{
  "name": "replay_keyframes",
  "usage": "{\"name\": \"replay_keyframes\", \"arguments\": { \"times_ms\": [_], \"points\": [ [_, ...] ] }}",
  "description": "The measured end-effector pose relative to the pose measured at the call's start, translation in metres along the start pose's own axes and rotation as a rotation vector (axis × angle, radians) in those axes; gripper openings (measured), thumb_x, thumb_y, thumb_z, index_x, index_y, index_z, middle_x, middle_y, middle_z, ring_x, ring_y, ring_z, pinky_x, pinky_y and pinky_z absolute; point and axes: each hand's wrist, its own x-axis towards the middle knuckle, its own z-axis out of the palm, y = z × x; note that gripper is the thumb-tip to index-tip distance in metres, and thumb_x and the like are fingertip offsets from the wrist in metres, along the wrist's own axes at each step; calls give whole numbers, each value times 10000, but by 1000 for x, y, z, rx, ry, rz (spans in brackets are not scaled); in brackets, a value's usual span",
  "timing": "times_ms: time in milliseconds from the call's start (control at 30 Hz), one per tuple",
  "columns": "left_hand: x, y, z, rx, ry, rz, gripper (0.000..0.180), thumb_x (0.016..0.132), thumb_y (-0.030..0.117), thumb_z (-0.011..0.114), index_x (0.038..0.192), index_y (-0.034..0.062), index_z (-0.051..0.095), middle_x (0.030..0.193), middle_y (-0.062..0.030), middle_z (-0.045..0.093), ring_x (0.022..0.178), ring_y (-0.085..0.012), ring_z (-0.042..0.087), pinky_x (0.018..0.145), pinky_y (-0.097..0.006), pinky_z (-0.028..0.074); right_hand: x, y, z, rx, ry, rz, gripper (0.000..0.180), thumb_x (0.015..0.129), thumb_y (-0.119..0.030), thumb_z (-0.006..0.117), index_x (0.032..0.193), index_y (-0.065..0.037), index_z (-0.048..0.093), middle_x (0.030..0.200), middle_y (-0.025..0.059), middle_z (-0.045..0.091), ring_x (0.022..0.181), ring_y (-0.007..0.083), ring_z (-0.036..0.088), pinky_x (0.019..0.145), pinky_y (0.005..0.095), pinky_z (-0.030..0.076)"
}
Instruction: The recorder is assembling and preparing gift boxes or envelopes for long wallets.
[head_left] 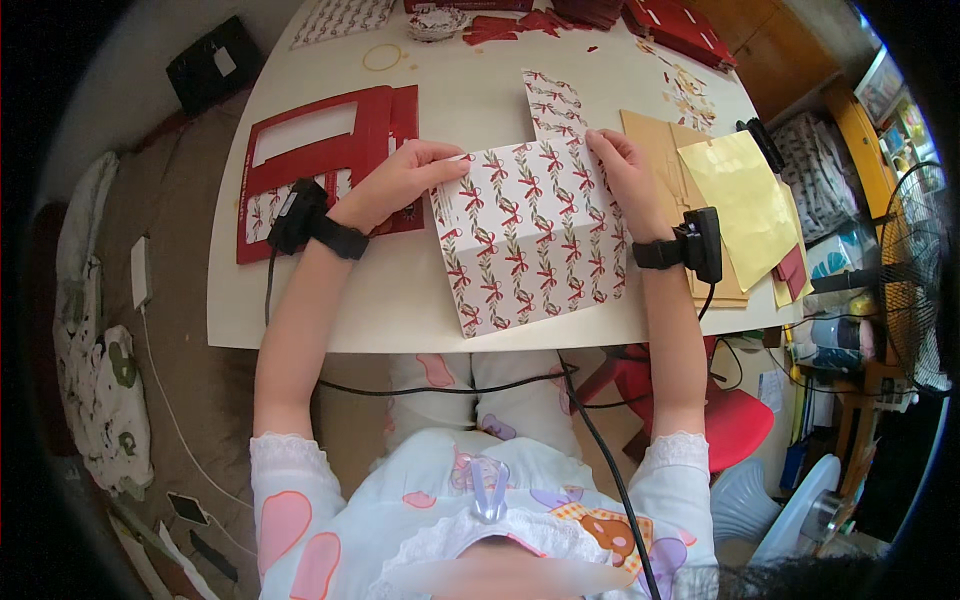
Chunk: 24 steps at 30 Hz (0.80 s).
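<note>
Between my two hands is a white patterned card sheet (530, 240) with red bows and green sprigs, its lower edge close to the table's front edge. My left hand (405, 180) pinches its upper left corner, thumb on top. The upper right edge is gripped by my right hand (630, 175). A narrower strip with the same pattern (555, 103) sticks up behind the sheet; whether it is joined on cannot be made out. Left of the sheet, under my left wrist, lies a red box blank (300, 165) with a cut-out window and patterned card inside.
Brown card sheets (655, 130) and yellow paper (735, 195) lie on the right of the white table (470, 90). Red cut pieces (500, 28), a red stack (685, 30) and small scraps (690, 95) sit at the back. A black cable (600, 440) runs across my lap.
</note>
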Motion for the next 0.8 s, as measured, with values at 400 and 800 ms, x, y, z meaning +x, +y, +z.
{"name": "replay_keyframes", "arguments": {
  "times_ms": [400,800],
  "points": [
    [1,1,0,-31,-16,6,268,814,208,509,900,-39,570,794,-2,581,694,-29,504,625,-172,403,2,1,-3,-51,3,14,281,829,-251,487,766,11,568,584,-69,437,526,10,344,463,171,282],
    [1,-4,-1,-28,-15,-6,258,812,187,530,925,-42,568,813,-16,583,737,-54,510,647,-197,413,-2,3,-7,-30,-18,1,234,838,-212,484,805,8,555,662,-55,479,605,16,395,537,171,336]
  ]
}}
